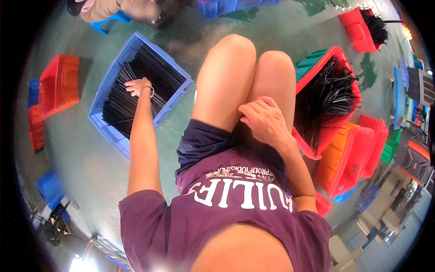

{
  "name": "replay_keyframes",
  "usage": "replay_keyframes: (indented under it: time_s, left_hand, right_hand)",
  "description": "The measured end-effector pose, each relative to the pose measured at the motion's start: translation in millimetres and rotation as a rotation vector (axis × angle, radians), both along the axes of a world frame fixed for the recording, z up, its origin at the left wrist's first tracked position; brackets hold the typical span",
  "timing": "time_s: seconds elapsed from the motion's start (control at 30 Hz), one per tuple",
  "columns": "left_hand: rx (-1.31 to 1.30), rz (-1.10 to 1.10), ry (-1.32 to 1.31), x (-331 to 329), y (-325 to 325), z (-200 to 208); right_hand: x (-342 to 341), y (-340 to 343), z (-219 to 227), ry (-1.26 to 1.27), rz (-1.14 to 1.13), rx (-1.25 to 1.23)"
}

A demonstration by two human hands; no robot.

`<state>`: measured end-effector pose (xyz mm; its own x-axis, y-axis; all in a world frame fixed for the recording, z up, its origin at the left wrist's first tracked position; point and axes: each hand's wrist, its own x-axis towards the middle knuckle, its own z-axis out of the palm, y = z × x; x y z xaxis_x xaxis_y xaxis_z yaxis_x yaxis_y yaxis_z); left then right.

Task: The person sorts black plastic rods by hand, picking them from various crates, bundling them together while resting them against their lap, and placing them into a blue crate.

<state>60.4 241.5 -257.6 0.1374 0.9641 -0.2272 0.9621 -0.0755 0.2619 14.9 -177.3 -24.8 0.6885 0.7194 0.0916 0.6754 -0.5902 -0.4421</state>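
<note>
My left hand [138,87], with a bracelet at the wrist, reaches into a blue crate [176,96] on the floor to my left. Long thin black rods [155,68] lie packed side by side in that crate. The fingers of this hand are curled down onto some of the rods; their tips are partly hidden. Over my thighs rests my right hand [263,119], its fingers loosely bent and slightly apart. Nothing shows in it, though its palm faces away.
At my right a red crate [352,77] holds a loose heap of black strips [324,99]. Orange and red crates [333,158] stand behind it. Another red crate [355,34] of strips is far right. Red bins [59,84] stand far left. A person [104,10] sits at the upper left.
</note>
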Motion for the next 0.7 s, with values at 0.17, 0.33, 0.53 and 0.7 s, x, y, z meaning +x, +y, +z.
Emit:
replay_keyframes:
  time_s: [0.17,0.33,0.53,0.7]
  left_hand:
    - [0.072,0.067,0.007,-1,-10,-18]
    - [-0.137,0.75,-0.438,16,28,-25]
    - [-0.079,0.702,-0.213,27,54,-42]
    - [-0.001,0.32,0.207,15,38,-44]
  right_hand:
    - [-4,-1,-4,-0.057,-0.011,0.017]
    - [-4,-2,-5,-0.085,-0.005,0.056]
    - [-3,-1,-10,-0.096,-0.015,0.051]
    - [-6,-2,-17,-0.13,-0.013,-0.037]
